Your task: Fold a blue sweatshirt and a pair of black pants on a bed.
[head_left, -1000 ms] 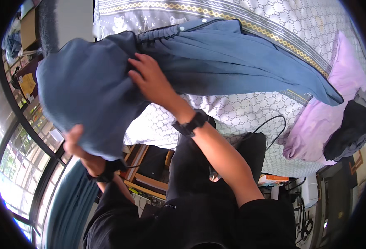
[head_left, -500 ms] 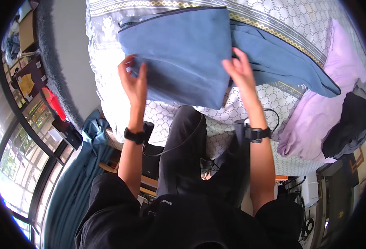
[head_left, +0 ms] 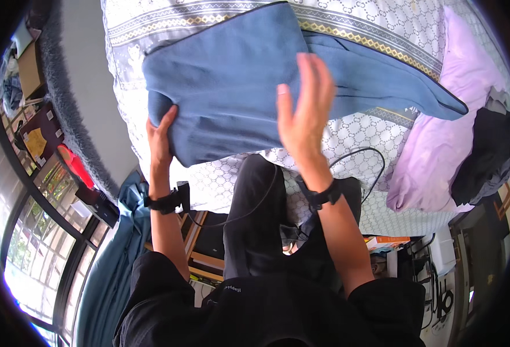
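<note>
A blue fleece garment (head_left: 226, 81) with dark edging lies partly folded on the bed. A long narrow part of it, which looks like a sleeve (head_left: 382, 75), stretches to the right and reaches the lilac pillow. My left hand (head_left: 161, 137) pinches the garment's lower left edge, the thumb on top and the fingers tucked beneath, out of sight. Over the right side of the folded part hovers my right hand (head_left: 307, 110), slightly blurred, thumb and fingers apart, with nothing in it. Whether its fingertips touch the cloth I cannot tell.
The patterned white bed cover (head_left: 359, 136) spreads under the garment. At the right lie a lilac pillow (head_left: 428, 156) and dark clothes (head_left: 480, 156). A cable (head_left: 376, 151) loops beside my right wrist. Left of the bed hang teal curtains (head_left: 113, 248) near a window.
The folded part has shifted left and tilted, its left side lower. My left hand has moved down and left and taken hold of the edge; my right hand has swung left over the cloth.
</note>
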